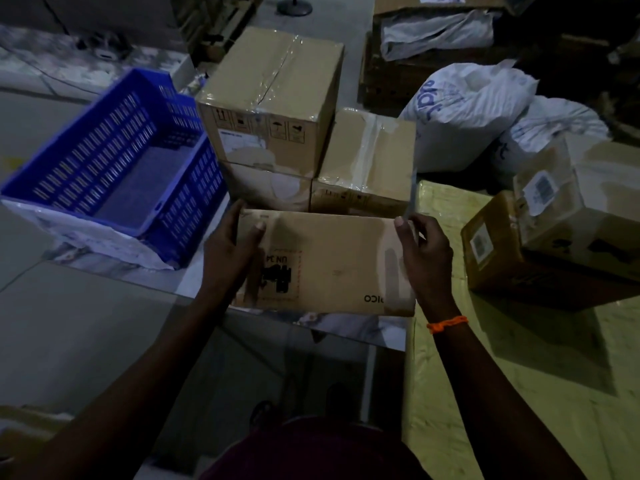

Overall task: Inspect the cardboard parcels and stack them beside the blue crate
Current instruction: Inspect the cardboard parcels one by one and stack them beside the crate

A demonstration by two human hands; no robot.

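A flat cardboard parcel [332,261] with a black hazard label is held in front of me. My left hand [230,251] grips its left edge, thumb on top. My right hand [424,254] grips its right edge, an orange thread on the wrist. The blue crate [114,168] stands to the left, with nothing inside. Right of the crate, a tall taped parcel [273,98] sits on a lower parcel [266,188]. Another taped parcel [367,161] stands beside them, just behind the held one.
Two labelled cardboard boxes [554,237] sit at the right on a yellow surface [519,358]. White plastic sacks [467,112] lie behind them. An open carton [433,32] with a white bag stands at the back. White plastic sheet [104,240] lies under the crate.
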